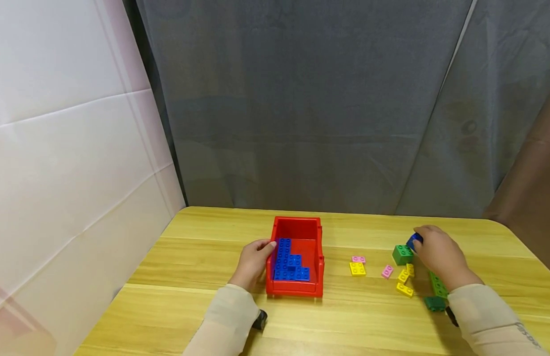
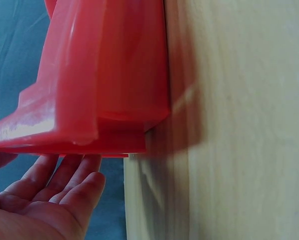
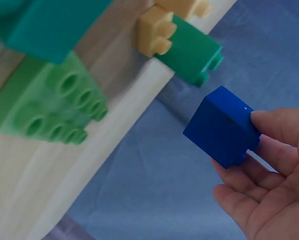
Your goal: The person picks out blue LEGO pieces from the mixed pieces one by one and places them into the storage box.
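Observation:
A red plastic bin (image 1: 300, 289) stands on the table with several blue building bricks (image 1: 284, 259) along its left side and front. My left hand (image 1: 253, 262) grips the bin's left wall, thumb over the rim; in the left wrist view its fingers (image 2: 79, 192) lie against the red plastic (image 2: 104, 75). On the right, my right hand (image 1: 441, 254) pinches a blue brick (image 3: 224, 127) between thumb and fingertips, held just above the table. Close by it sits a green brick (image 1: 402, 255), partly overlapped by the blue one in the head view.
Small yellow bricks (image 1: 404, 289) and a pink brick (image 1: 387, 271) lie left of my right forearm. A light green brick (image 1: 438, 285) and a dark green one (image 1: 434, 304) lie beside that wrist. Between bin and right hand are a yellow square brick (image 1: 357, 269) and another pink brick (image 1: 358, 259).

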A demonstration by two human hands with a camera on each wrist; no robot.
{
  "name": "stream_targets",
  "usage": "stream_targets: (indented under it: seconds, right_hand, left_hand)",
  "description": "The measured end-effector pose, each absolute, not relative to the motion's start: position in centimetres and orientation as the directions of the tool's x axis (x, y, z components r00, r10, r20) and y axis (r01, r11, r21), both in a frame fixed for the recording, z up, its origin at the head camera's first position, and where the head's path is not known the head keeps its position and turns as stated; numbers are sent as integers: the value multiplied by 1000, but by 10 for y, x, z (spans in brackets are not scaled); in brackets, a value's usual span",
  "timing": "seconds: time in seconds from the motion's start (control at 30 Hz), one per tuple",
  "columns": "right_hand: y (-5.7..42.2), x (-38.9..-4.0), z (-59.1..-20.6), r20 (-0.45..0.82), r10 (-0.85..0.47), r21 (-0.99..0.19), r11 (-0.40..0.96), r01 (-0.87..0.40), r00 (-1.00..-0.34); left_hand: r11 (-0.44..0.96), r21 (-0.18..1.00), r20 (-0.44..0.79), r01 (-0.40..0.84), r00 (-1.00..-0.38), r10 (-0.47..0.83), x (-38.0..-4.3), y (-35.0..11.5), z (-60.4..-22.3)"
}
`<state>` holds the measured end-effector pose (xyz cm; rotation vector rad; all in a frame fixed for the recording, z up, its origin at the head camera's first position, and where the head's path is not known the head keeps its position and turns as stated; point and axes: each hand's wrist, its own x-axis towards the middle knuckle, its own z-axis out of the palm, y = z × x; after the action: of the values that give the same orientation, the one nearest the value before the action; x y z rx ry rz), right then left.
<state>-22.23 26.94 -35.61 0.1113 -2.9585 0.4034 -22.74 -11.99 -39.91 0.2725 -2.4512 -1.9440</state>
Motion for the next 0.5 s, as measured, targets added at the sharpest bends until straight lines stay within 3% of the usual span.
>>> stream_targets:
  seconds: [0.5]
  right_hand:
    - [241, -210, -339, 245, -135, -245, 949, -196, -960]
  left_hand:
    - [217, 967, -103, -132, -985, -139, -228, -120, -399]
